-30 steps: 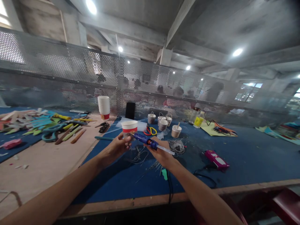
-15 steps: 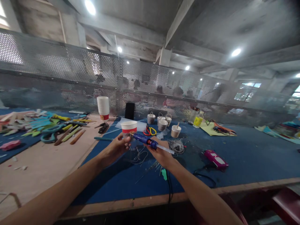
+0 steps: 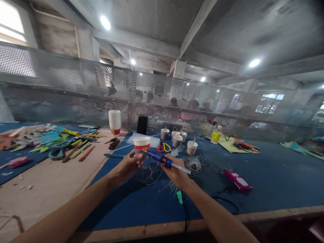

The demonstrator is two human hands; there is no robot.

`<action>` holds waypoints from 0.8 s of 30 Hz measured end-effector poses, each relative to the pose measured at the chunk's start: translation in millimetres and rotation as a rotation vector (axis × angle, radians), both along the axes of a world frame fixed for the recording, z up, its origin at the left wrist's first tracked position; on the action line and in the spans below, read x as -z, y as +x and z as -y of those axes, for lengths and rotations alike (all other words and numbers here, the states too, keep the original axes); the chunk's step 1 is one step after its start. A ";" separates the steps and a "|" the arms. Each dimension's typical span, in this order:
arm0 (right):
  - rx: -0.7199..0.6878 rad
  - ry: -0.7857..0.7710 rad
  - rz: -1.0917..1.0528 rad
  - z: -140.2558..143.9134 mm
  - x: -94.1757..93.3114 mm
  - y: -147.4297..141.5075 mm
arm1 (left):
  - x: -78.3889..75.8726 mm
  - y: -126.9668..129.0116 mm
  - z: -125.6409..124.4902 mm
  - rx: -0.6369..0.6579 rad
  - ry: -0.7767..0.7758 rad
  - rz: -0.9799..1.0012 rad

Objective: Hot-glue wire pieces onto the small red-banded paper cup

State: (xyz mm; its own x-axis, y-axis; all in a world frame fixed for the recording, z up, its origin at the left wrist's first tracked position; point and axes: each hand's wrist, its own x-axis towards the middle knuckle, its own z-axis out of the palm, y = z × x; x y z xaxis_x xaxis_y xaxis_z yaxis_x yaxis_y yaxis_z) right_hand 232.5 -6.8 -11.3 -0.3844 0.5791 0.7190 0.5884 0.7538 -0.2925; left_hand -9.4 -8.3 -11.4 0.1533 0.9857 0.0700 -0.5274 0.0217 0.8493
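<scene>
My left hand (image 3: 131, 164) is closed around the lower part of a white paper cup (image 3: 142, 141) with a red band, held above the blue table. In my right hand (image 3: 176, 172) is a blue hot glue gun (image 3: 159, 158), its clear glue stick (image 3: 181, 167) jutting from the back toward the right. The gun's nozzle points left and meets the cup's side near my left fingers; whether it touches is too small to tell. Below the hands lie loose grey strings (image 3: 152, 176). A coil of grey cord (image 3: 193, 164) rests just right of my right hand.
Behind the cup stand small grey buckets (image 3: 177, 140), red-yellow scissors (image 3: 163, 147) and a black phone (image 3: 142, 125). Stacked paper cups (image 3: 114, 120) and several tools (image 3: 78, 148) are on the left. A magenta device (image 3: 238, 180) with a black cable lies right. A perforated metal screen (image 3: 162, 91) closes the back.
The whole view has shifted slightly, with things appearing lower. Both hands keep their grip on the cup and the glue gun, and the nozzle stays at the cup's side.
</scene>
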 end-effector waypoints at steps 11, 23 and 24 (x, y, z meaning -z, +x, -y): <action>0.029 0.075 -0.048 -10.6 8.4 -1.8 | -3.1 -1.2 1.8 -0.037 -0.026 0.009; 0.073 0.089 -0.186 -21.1 11.1 -6.8 | -8.4 -5.2 -8.3 -0.074 -0.025 0.000; 0.072 0.095 -0.172 -20.0 10.5 -6.4 | -7.7 -4.7 -7.7 -0.068 -0.031 0.004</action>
